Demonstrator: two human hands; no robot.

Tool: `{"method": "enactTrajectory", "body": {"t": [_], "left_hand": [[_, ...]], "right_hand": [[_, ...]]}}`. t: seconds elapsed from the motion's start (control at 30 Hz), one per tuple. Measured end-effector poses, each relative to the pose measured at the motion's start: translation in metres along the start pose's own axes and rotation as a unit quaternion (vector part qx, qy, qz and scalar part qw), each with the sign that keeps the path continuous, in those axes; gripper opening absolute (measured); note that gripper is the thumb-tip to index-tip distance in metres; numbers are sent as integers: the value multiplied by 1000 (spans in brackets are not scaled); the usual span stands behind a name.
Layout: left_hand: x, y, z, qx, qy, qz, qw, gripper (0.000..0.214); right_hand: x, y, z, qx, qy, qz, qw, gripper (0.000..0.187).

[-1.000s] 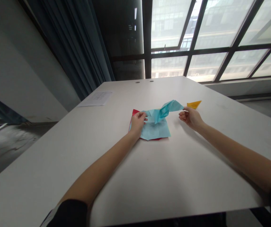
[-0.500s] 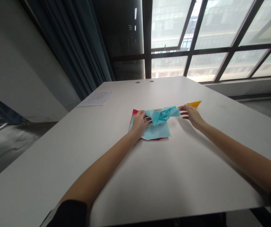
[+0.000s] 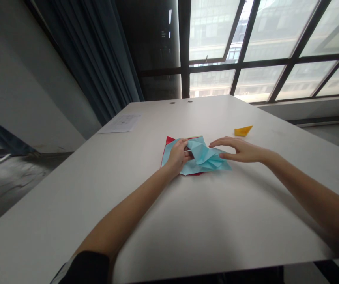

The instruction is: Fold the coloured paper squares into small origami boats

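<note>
A creased light-blue sheet of paper (image 3: 202,153), partly folded, is pinched at its left end by the fingers of my left hand (image 3: 178,158). Beneath it lies a flat stack of paper, with a pale blue sheet (image 3: 190,169) on top and a red sheet (image 3: 169,139) showing at the edges. My right hand (image 3: 242,150) hovers at the right of the creased paper, thumb and fingers apart. Its thumb reaches the paper's right part; whether it touches is unclear. Beyond that hand sits a small yellow folded-paper piece (image 3: 242,131).
The white table (image 3: 163,228) stretches away toward the windows. A printed white sheet (image 3: 120,123) lies at its far left edge, close to a dark blue curtain (image 3: 98,59). Two round grey discs (image 3: 172,103) mark the table's far end.
The creased blue paper has dropped and turned, its right end now lower and nearer to me. My right hand has shifted left over it, uncovering the yellow piece. My left hand has barely moved.
</note>
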State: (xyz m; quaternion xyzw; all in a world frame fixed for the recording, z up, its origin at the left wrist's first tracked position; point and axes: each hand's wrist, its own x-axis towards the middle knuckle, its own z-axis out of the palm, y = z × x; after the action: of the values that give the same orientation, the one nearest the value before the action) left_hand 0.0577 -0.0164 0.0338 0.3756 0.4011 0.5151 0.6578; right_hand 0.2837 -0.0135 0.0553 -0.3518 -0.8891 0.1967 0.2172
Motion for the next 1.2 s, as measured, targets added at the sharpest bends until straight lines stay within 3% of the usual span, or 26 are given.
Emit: {"method": "enactTrajectory", "body": {"t": [0.2,0.37,0.53,0.6,0.7,0.83,1.03,1.2], "left_hand": [[4,0,-2,-89,8,-50,995,12],[5,0,-4,-116,24,-79,990,20],[-1,-1,-1,-36,-74,-34,996,43],[-2,-3,1,24,-89,-22,995,41],[-1,-7,0,67,-64,-17,996,26],[3,-11,-4,31,-35,-16,999,9],[7,-9,-6,-16,-21,-21,999,6],[9,-8,-8,-41,5,-12,999,3]], "right_hand": [[1,-4,4,12,22,9,1000,29],[4,-9,9,31,61,57,996,24],[7,-8,13,18,137,136,981,26],[8,-8,14,21,141,155,978,29],[8,-6,17,53,110,149,981,34],[9,2,21,143,80,134,977,39],[10,10,21,257,72,167,949,41],[10,14,17,311,141,197,919,38]]}}
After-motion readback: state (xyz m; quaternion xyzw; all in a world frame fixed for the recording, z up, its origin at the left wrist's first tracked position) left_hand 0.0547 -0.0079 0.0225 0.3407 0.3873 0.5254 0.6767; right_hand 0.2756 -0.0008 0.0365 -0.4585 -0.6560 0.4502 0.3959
